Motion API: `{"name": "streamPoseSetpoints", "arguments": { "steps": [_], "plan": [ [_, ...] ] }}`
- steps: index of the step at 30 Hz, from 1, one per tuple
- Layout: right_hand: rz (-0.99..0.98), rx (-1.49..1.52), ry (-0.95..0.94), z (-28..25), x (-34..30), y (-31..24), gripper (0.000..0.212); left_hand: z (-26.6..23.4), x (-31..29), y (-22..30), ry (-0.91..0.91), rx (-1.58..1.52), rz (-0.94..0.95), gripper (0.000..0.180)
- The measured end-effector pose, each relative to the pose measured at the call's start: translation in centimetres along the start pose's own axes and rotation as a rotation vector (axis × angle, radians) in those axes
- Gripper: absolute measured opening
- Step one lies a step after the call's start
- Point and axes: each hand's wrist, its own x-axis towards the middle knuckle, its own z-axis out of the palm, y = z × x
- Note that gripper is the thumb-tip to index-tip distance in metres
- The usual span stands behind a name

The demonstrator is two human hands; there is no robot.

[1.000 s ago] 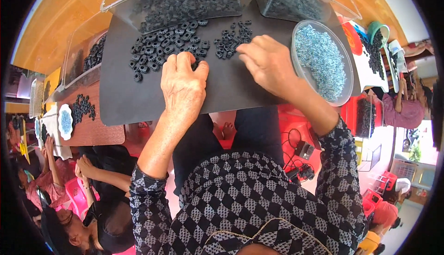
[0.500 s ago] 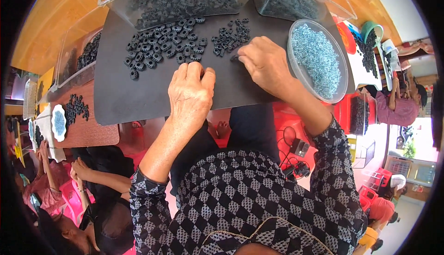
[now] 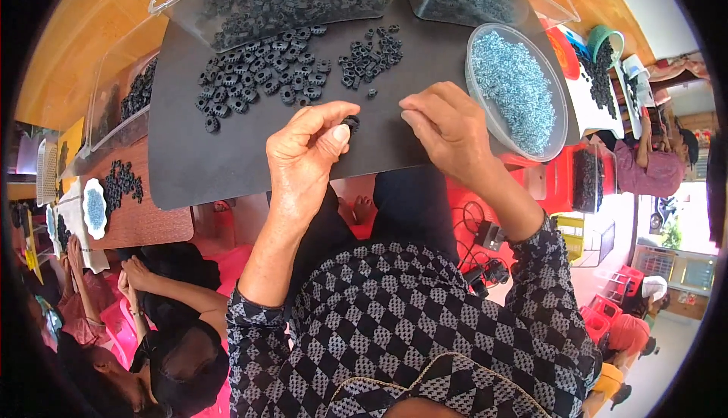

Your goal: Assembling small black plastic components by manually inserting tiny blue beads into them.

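Left hand (image 3: 303, 149) pinches a piece (image 3: 351, 123) — small, black.

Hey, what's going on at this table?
A person has small black parts spread over a dark tabletop. The left hand pinches a black part between thumb and finger. The right hand is beside it, fingertips together; whether they hold anything isn't clear. Beyond lie a larger pile and a smaller pile, with a tub of pale-blue bits at right.

The black top (image 3: 379, 308) and its sleeves (image 3: 550, 289) carry grey diamonds. Thin gold trim (image 3: 453, 353) crosses the top's near part. The trousers (image 3: 417, 204) are dark.
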Motion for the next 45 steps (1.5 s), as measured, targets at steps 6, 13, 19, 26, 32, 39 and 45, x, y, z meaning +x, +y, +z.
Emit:
{"name": "streamPoseSetpoints", "arguments": {
  "steps": [6,13,19,26,32,39,45],
  "plan": [
    [0.129,-0.145,0.122,-4.1,-1.0,0.9,0.011,-0.1,-0.5,-0.4,-0.077,-0.079,-0.017,0.017],
    [0.294,-0.337,0.159,-8.3,-3.2,6.7,0.008,0.3,-1.4,-0.9,-0.092,-0.130,-0.046,0.021],
    [0.214,-0.302,-0.112,-7.8,-3.5,7.0,0.006,0.4,-1.7,-1.2,-0.084,-0.056,-0.036,0.019],
    [0.178,-0.301,-0.192,-6.8,-4.1,8.2,0.008,0.5,-1.6,-1.3,-0.088,-0.015,-0.035,0.018],
    [0.339,-0.229,-0.094,-7.2,-3.5,7.3,0.008,0.9,-1.7,-1.1,-0.073,-0.058,-0.039,0.018],
    [0.426,0.289,-0.188,-6.9,-0.5,-0.8,0.006,2.0,-1.8,-1.3,-0.127,-0.115,0.027,0.019],
    [0.524,0.600,-0.438,-4.4,1.5,-3.3,0.008,2.1,-2.2,-0.6,-0.105,0.021,0.128,0.013]
  ]
}}
